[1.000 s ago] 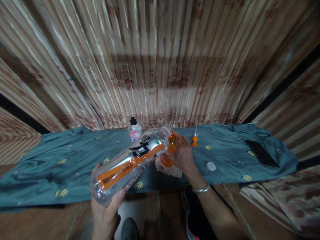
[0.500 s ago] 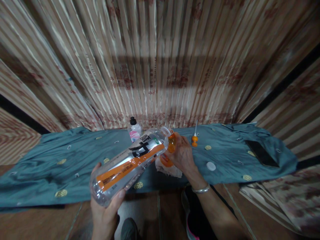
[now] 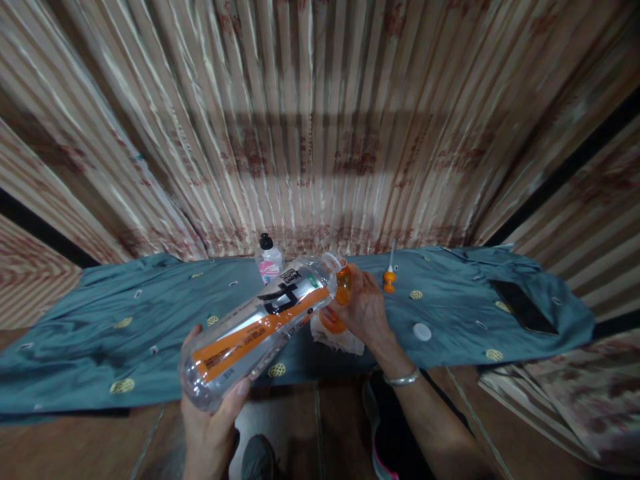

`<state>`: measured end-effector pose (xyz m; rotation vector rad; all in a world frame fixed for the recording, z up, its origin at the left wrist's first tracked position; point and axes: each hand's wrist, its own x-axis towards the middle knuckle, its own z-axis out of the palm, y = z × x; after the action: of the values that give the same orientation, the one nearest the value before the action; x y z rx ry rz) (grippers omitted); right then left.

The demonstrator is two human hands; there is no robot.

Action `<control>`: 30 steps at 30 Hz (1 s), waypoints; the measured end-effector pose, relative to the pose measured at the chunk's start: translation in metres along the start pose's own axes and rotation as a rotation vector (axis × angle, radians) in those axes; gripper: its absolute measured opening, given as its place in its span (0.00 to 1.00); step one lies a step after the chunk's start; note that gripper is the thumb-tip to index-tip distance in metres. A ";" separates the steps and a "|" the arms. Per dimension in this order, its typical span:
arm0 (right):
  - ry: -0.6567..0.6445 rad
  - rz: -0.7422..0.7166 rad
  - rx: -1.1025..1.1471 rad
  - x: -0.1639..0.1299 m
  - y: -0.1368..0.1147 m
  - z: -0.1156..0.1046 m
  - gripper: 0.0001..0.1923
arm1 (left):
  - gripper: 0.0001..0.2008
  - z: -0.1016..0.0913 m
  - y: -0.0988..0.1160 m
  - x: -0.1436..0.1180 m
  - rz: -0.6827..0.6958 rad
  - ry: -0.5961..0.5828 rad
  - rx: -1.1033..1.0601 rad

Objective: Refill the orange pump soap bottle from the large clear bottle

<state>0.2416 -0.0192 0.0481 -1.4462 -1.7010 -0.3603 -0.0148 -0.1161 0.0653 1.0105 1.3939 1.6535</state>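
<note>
A large clear plastic bottle (image 3: 260, 330) with a silver and orange label lies tilted in my left hand (image 3: 215, 417), which is closed round its base. Its neck points up and right, close against the mouth of a small orange see-through bottle (image 3: 343, 288). My right hand (image 3: 364, 308) is wrapped round that orange bottle, and its fingers partly hide it. Beneath it, a crumpled white tissue (image 3: 345, 343) lies on the cloth. I cannot make out whether liquid passes between the two bottles.
Behind the large bottle stands a clear bottle with a black cap (image 3: 269, 257). An orange piece with a thin tube (image 3: 389, 280), a white round cap (image 3: 422, 332) and a dark phone (image 3: 523, 307) lie to the right on the green cloth (image 3: 165, 313). A striped curtain (image 3: 310, 133) hangs behind.
</note>
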 end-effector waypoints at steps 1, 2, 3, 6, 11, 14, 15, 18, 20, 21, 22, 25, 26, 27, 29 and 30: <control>0.004 -0.002 -0.005 0.000 0.000 0.000 0.31 | 0.59 0.000 0.000 0.000 0.001 0.000 0.000; 0.008 -0.005 -0.011 0.000 0.000 0.000 0.31 | 0.59 0.000 0.000 0.000 0.007 -0.001 0.002; 0.014 -0.010 -0.016 0.000 0.000 0.000 0.31 | 0.58 0.000 0.000 0.001 0.018 -0.002 0.005; 0.017 -0.018 -0.014 0.000 0.000 0.000 0.31 | 0.55 -0.001 -0.002 0.002 0.052 -0.004 0.016; -0.014 0.012 -0.002 0.000 -0.001 -0.001 0.32 | 0.52 -0.004 -0.005 0.004 0.077 -0.010 0.039; 0.005 -0.007 -0.018 0.001 -0.002 -0.002 0.30 | 0.53 -0.003 -0.004 0.003 0.064 -0.011 0.036; 0.007 -0.008 -0.022 0.001 -0.002 -0.002 0.30 | 0.54 -0.003 -0.004 0.002 0.056 -0.009 0.031; -0.009 0.000 -0.016 0.001 -0.001 -0.002 0.30 | 0.56 -0.002 -0.002 0.001 0.026 0.001 0.019; -0.023 0.004 -0.008 0.000 -0.001 -0.002 0.31 | 0.56 -0.002 -0.002 0.001 0.027 0.001 0.024; -0.022 0.005 -0.007 0.000 -0.001 -0.002 0.32 | 0.55 -0.002 -0.002 0.002 0.038 -0.002 0.032; -0.018 0.005 -0.009 0.000 -0.001 -0.002 0.32 | 0.54 -0.002 -0.003 0.002 0.054 -0.006 0.043; -0.008 0.007 -0.017 0.001 -0.001 -0.001 0.31 | 0.51 -0.003 -0.006 0.003 0.089 -0.009 0.075; -0.011 0.008 -0.016 0.001 -0.001 -0.001 0.31 | 0.51 -0.003 -0.007 0.003 0.095 -0.006 0.081; -0.016 0.010 -0.012 0.001 -0.001 -0.001 0.31 | 0.51 -0.002 -0.007 0.003 0.097 -0.003 0.084; -0.024 0.016 -0.003 0.000 -0.001 0.000 0.31 | 0.50 -0.002 -0.007 0.003 0.100 0.001 0.089; -0.025 0.020 0.001 0.000 -0.001 -0.001 0.31 | 0.50 -0.002 -0.007 0.003 0.104 0.000 0.089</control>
<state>0.2410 -0.0197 0.0487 -1.4715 -1.7052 -0.3322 -0.0179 -0.1133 0.0583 1.1505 1.4476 1.6788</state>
